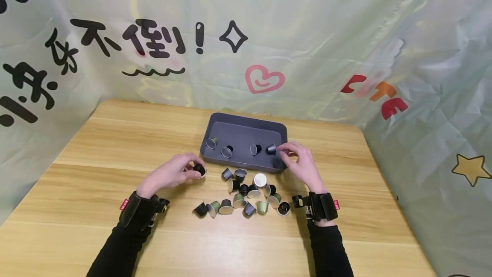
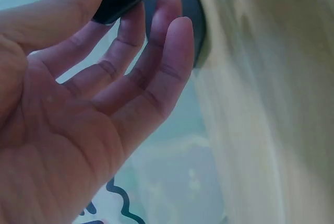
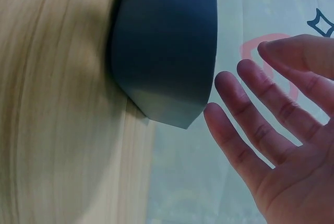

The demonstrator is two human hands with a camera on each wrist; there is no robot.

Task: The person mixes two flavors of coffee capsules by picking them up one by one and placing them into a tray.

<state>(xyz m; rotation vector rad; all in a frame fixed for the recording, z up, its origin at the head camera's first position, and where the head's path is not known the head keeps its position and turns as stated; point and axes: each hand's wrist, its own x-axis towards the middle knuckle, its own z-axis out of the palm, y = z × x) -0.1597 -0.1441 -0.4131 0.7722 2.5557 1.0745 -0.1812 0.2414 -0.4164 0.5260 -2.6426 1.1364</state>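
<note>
The left hand pinches a black capsule; backdrop reads "不倒!"

Indoor booth, wood-grain tbl, printed cloth bkdrp

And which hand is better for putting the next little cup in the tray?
Probably the left hand: it pinches a black capsule near the left end of the tray. The right hand seems empty, beside a dark capsule in the tray.

Beneath the right hand lies a wood-grained table; beyond the hand hangs pale sheeting printed with a pink heart and, to the hand's right, a yellow star.
</note>
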